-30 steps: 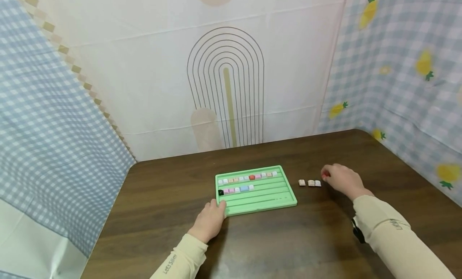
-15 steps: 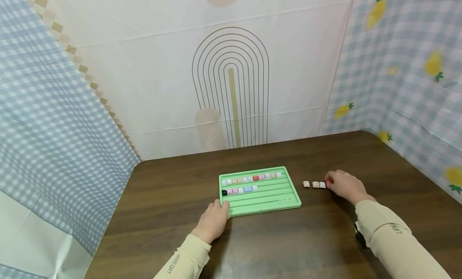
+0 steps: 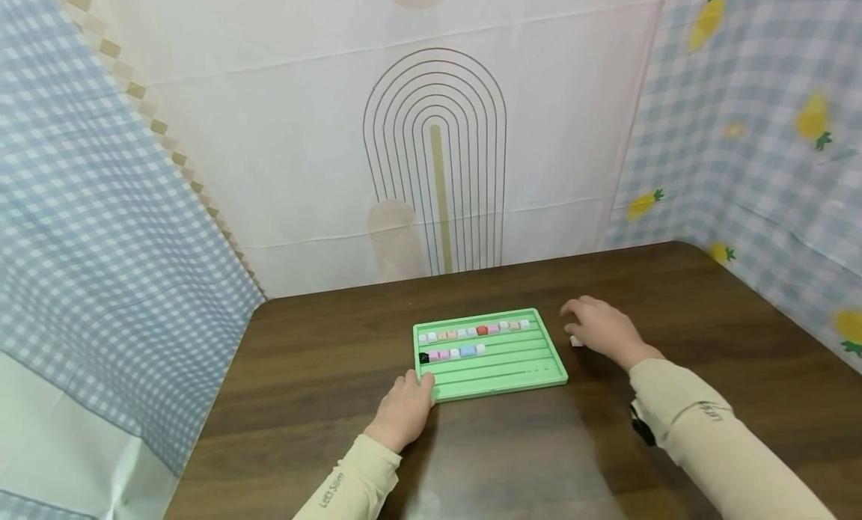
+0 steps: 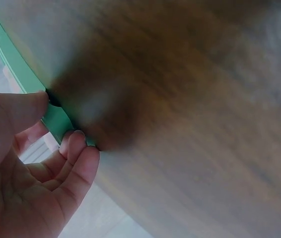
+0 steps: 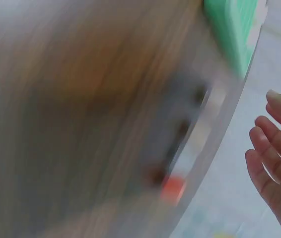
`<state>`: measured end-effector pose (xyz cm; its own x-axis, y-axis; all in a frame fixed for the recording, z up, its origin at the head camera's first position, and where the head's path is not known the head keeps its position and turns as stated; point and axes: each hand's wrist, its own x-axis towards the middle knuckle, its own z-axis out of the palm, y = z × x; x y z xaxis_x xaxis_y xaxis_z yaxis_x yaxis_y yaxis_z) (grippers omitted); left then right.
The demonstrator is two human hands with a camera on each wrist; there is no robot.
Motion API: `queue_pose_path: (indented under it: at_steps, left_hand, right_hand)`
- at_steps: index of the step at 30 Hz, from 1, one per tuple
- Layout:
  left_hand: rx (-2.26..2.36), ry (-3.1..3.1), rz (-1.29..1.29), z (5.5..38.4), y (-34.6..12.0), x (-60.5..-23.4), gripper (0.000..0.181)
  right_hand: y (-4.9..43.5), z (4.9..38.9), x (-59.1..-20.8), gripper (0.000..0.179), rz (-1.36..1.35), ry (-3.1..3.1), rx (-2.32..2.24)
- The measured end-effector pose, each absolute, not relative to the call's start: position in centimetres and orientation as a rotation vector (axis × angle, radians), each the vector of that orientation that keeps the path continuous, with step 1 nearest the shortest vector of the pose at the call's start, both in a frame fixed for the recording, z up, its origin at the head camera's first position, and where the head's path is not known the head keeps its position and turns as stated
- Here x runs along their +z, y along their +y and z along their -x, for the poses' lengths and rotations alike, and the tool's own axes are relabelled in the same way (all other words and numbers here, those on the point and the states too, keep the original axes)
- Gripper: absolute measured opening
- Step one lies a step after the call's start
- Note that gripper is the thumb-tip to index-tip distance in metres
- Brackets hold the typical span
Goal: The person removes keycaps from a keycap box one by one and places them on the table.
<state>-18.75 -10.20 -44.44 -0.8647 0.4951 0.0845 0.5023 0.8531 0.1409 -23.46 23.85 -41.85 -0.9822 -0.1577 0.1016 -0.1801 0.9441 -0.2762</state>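
This looks like a small corner inside a room, with big cloths hung around a brown wooden counter (image 3: pixel 289 378). At the back is a white cloth (image 3: pixel 289 153) with creases and thin arches (image 3: pixel 440 183) on it. On the left hangs a blue and white checked cloth (image 3: pixel 135 265). The pale checked cloth (image 3: pixel 761 78) on the right has yellow pineapples (image 3: pixel 812 117). The cloths hide what is behind them, so I can't tell if it's a home or an office.
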Motion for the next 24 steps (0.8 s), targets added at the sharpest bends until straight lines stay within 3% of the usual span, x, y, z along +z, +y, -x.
queue_pose_path:
  at_steps: [10, 15, 24]
  left_hand:
    - [-0.223, -2.958, 0.793, 18.7, -10.3, -44.6, 0.015]
    - [-0.173, -2.960, 0.748, 18.6, -10.0, -44.7, 0.017]
    - [0.027, -2.976, 0.628, 18.4, -9.6, -44.7, 0.032]
  right_hand:
    - [14.1, 24.9, -42.6, 0.024, -0.508, -3.074, 0.559]
    - [12.1, 25.0, -43.3, 0.026, -0.542, -3.084, 0.495]
    - [10.5, 25.2, -44.0, 0.013, -0.534, -3.051, 0.422]
